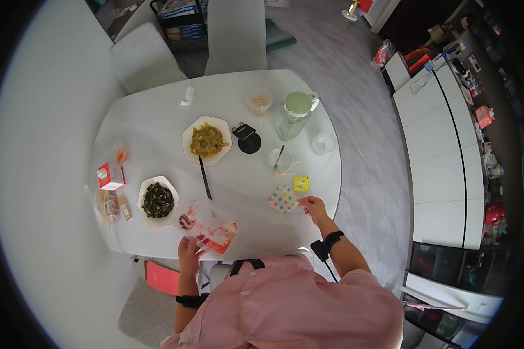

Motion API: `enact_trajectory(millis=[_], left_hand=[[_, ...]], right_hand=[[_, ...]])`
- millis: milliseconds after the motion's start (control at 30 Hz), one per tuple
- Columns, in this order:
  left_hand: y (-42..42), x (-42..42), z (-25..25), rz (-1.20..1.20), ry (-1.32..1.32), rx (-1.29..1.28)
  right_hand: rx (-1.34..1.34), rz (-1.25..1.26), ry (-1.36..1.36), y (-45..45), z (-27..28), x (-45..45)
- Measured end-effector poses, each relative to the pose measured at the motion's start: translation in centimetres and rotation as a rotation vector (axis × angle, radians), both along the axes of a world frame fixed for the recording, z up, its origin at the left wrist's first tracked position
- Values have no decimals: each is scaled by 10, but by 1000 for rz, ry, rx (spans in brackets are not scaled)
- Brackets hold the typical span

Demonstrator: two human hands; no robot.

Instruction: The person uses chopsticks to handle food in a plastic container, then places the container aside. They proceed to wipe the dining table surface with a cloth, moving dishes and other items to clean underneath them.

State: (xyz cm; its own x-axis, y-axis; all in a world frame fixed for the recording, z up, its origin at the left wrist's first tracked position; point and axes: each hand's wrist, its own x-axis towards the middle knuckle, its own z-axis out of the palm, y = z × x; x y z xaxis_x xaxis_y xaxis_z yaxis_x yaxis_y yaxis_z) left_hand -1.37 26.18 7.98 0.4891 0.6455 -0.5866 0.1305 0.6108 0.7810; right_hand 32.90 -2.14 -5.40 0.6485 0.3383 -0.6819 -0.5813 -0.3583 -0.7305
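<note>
My left hand (189, 253) grips the near edge of a clear plastic bag (218, 224) at the table's front. Red smears and food scraps show through the bag, with a dark piece at its left. On the right, the fingertips of my right hand (314, 208) pinch the corner of a white packet with coloured polka dots (283, 200). A small yellow sachet (301, 184) lies just beyond that hand. Left of the bag stands a white plate (173, 183) of dark green vegetables (158, 200).
Farther back on the white table (244, 183) are a plate of cooked food (208, 139), chopsticks (205, 179), a black phone stand (248, 138), a glass with a spoon (278, 160), a lidded pitcher (293, 115), a cup (324, 143) and a plastic bowl (259, 101). A tissue box (111, 176) sits far left.
</note>
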Motion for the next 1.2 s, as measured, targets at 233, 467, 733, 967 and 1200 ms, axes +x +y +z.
enact_trajectory(millis=[233, 467, 733, 967, 1200], left_hand=[[-43, 30, -61, -150, 24, -174], [-88, 94, -102, -253, -50, -308], [-74, 65, -120, -125, -81, -403], [-52, 87, -123, -177, 264, 251], [-31, 127, -132, -469, 374, 931]], right_hand=[[92, 180, -640, -11, 118, -19], [191, 642, -1428, 20, 115, -29], [93, 968, -1480, -7, 62, -34], [25, 950, -1475, -31, 55, -53], [-99, 508, -823, -38, 46, -74]])
